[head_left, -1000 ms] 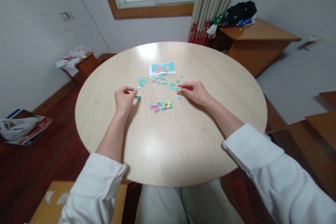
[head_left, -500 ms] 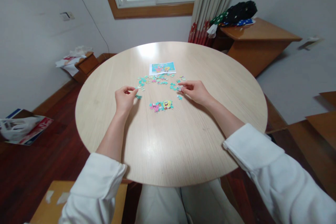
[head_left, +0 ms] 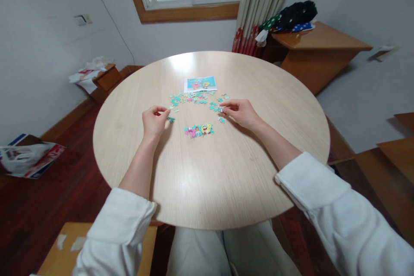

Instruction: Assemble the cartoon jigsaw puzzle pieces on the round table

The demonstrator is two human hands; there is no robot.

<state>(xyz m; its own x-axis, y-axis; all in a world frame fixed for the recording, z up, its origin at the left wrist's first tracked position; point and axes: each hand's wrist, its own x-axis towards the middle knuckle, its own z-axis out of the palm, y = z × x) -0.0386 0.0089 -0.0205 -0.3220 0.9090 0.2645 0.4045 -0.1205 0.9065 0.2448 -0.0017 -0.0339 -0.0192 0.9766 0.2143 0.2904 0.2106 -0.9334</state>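
A round light-wood table (head_left: 210, 189) carries a small joined patch of puzzle (head_left: 198, 130), pink and yellow on teal. Loose teal puzzle pieces (head_left: 190, 99) lie scattered beyond it, below a printed reference picture (head_left: 200, 84). My left hand (head_left: 154, 121) rests left of the patch with fingers curled, pinching a teal piece (head_left: 170, 118) at its fingertips. My right hand (head_left: 241, 112) lies right of the patch, its thumb and forefinger pinched on a small piece (head_left: 221, 109) among the loose ones.
A wooden side table (head_left: 320, 47) with dark clothing stands at the back right beside a curtain (head_left: 261, 4). A low wooden box with papers (head_left: 97, 75) sits at the left wall. A bag (head_left: 27, 159) lies on the dark floor.
My right hand has shifted very slightly up among the loose pieces. My left hand stays where it was.
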